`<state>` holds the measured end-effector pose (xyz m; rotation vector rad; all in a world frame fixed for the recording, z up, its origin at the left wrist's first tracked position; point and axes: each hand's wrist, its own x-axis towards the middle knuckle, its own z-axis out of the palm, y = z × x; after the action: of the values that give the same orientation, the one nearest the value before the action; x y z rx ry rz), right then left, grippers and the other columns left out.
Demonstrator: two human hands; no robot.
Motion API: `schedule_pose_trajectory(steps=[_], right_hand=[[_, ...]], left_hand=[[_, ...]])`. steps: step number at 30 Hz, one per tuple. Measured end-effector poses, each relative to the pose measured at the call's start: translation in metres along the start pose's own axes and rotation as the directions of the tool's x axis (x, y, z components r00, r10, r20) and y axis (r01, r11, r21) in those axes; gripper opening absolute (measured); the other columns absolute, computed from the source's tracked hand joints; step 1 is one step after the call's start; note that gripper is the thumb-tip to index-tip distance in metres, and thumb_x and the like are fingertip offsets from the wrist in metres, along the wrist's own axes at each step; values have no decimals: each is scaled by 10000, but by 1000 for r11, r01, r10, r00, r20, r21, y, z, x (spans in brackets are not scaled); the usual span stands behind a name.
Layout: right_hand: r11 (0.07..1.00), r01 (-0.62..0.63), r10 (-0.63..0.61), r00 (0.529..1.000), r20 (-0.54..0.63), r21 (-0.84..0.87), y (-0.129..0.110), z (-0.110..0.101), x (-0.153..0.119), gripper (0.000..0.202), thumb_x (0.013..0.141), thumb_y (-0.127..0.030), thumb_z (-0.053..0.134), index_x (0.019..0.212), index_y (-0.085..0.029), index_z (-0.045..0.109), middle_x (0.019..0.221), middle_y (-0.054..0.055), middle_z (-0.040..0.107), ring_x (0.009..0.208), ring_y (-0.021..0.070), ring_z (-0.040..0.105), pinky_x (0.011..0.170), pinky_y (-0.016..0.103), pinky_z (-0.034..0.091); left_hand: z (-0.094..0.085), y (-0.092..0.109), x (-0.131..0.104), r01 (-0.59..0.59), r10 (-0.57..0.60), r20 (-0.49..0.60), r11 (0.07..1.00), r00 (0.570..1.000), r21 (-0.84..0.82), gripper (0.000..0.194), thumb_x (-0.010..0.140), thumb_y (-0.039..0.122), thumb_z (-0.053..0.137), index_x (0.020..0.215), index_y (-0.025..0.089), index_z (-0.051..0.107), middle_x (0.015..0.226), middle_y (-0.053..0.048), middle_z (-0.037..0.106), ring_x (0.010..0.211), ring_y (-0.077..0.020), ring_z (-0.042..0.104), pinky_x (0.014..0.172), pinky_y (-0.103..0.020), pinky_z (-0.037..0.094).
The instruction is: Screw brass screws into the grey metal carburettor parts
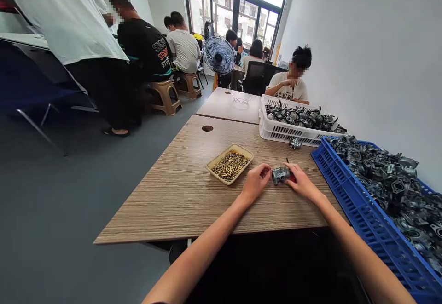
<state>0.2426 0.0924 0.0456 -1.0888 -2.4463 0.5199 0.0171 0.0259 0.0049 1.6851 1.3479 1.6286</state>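
Note:
A small grey metal carburetor (280, 174) lies on the wood-grain table between my hands. My right hand (299, 180) grips its right end, thumb below and fingers above. Something red (292, 177) shows under that palm, and a thin black piece sticks up by the fingertips; I cannot make out what either is. At the carburetor's left end, my left hand (257, 180) has its thumb and fingertips pinched together. Whatever they hold is too small to name. Just beyond my left hand stands a cream tray (210, 168) full of small brass-coloured, screw-like parts (230, 166).
To the right, a blue crate (340, 182) is heaped with carburetors. A white crate (293, 133) of similar parts stands behind, with one carburetor (295, 143) before it. Farther back are a clear dish (241, 98), a seated person (288, 85) and a fan (218, 55).

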Motion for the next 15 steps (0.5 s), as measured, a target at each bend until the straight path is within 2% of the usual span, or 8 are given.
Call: schedule_pose_trajectory(steps=[2,4,6,9,12,15], right_hand=[[1000,0,-2,998,66,30,2,7,6,594,855,-172,587,1445,-224,539,1383,121,620,1281,265,576,1114,439,435],[1000,-11,10,998,60,17,0,12,9,505,868,-168,568,1371,-202,590,1244,119,679,1143,257,631,1024,419,479],[999,-23,25,999,45,-33,-6,14,9,377,871,-218,609,1245,-185,646,1062,99,706,966,240,646,893,369,497],[990,-80,86,995,48,-114,-19,12,10,200,876,-347,670,1008,-198,669,834,50,681,750,200,602,708,301,438],[969,-164,175,984,46,-183,-30,8,15,236,896,-438,657,815,-219,619,724,37,653,651,183,567,616,283,357],[949,-219,232,972,30,-228,-34,6,21,323,910,-466,634,703,-227,574,699,59,660,631,186,566,595,288,322]], left_hand=[[-1,-3,2,-21,21,-6,999,1000,41,140,961,268,570,954,187,684,867,-23,734,740,-138,642,741,-269,546],[-1,-4,4,-32,32,5,997,999,73,132,963,251,569,972,188,684,893,-26,737,754,-140,643,757,-273,549],[-1,-6,5,-32,31,10,995,999,94,128,965,232,567,989,185,683,917,-32,740,769,-144,651,770,-276,551],[0,-7,6,-27,28,-4,994,1000,104,134,975,224,556,1004,183,680,949,-41,743,817,-156,674,800,-286,554],[-1,-8,7,-27,29,-18,995,999,98,137,987,232,547,1010,185,674,965,-45,743,856,-167,687,819,-294,555],[-2,-8,5,-24,26,-18,995,1000,93,137,999,234,535,1019,186,662,969,-45,741,871,-167,689,835,-296,555]])
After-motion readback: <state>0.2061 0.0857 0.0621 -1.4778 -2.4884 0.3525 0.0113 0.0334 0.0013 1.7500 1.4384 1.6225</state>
